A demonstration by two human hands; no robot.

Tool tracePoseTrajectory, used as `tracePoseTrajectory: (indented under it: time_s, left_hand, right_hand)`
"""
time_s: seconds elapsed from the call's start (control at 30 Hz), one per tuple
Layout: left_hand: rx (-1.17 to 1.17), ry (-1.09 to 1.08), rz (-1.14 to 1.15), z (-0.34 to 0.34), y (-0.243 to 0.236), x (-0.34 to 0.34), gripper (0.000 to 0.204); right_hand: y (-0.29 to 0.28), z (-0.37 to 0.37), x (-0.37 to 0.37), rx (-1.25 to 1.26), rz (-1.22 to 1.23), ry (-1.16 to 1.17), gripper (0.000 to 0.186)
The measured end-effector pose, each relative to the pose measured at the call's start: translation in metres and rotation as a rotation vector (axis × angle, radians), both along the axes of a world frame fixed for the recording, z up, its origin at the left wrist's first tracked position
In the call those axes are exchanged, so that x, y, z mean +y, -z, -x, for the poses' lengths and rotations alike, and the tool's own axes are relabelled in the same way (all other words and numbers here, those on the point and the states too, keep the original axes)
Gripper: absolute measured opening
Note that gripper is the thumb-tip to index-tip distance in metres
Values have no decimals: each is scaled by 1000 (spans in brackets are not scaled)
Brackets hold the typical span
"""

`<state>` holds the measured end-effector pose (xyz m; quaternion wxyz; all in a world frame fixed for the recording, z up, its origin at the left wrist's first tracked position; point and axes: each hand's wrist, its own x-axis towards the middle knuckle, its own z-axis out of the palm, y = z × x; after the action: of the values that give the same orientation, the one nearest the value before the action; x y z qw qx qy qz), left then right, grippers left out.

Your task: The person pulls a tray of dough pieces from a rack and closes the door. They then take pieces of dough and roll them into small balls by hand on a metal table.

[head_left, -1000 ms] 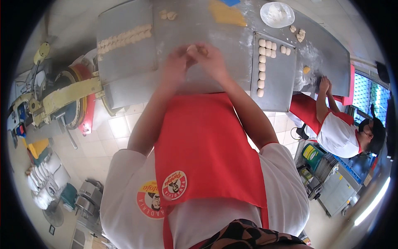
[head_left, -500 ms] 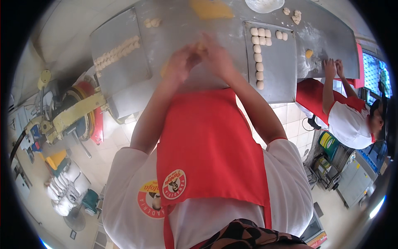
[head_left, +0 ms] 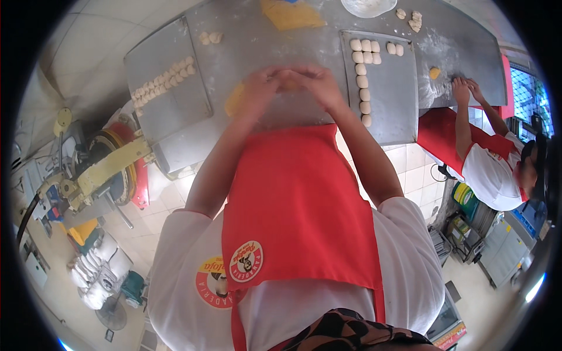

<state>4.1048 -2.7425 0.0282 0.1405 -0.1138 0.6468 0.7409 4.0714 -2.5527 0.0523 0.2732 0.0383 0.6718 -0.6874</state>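
Over the metal worktable (head_left: 234, 52), my left hand (head_left: 261, 88) and my right hand (head_left: 317, 85) come together, fingers bent and fingertips meeting. Motion blurs them, and whatever lies between the fingers is too smeared to name. Beside my left hand, partly covered by it, lies a yellow piece (head_left: 235, 100) that looks like dough. A larger flat yellow sheet (head_left: 293, 16) rests farther back. To the right, a metal tray (head_left: 389, 93) carries pale dough balls (head_left: 361, 69) in rows. Another tray (head_left: 175, 105) at the left holds a band of small dough pieces (head_left: 164, 81).
Loose dough lumps (head_left: 211, 38) sit at the back left, more lumps (head_left: 415, 21) at the back right near a white bowl (head_left: 369, 6). On the right, a co-worker's hands (head_left: 462, 88) work near a yellow piece (head_left: 435, 72). A machine (head_left: 111, 158) stands left.
My hands have moved slightly apart and nearer to me, still meeting at the fingertips. More of the yellow piece beside my left hand shows. The view has shifted a little.
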Motion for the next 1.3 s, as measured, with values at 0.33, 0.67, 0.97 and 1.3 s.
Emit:
tracePoseTrajectory:
  time_s: [0.33,0.67,0.97,1.3]
  left_hand:
    - [159,1,428,-10,34,18,32]
    - [82,158,714,-5,127,66,25]
    - [471,228,873,-10,126,65,25]
    - [413,52,870,-12,131,68,11]
  right_hand:
    - [20,-18,5,247,-198,52,24]
    - [120,-30,44,632,-580,-139,33]
    - [144,-16,62,813,-681,-183,24]
    - [120,3,46,348,-703,-202,34]
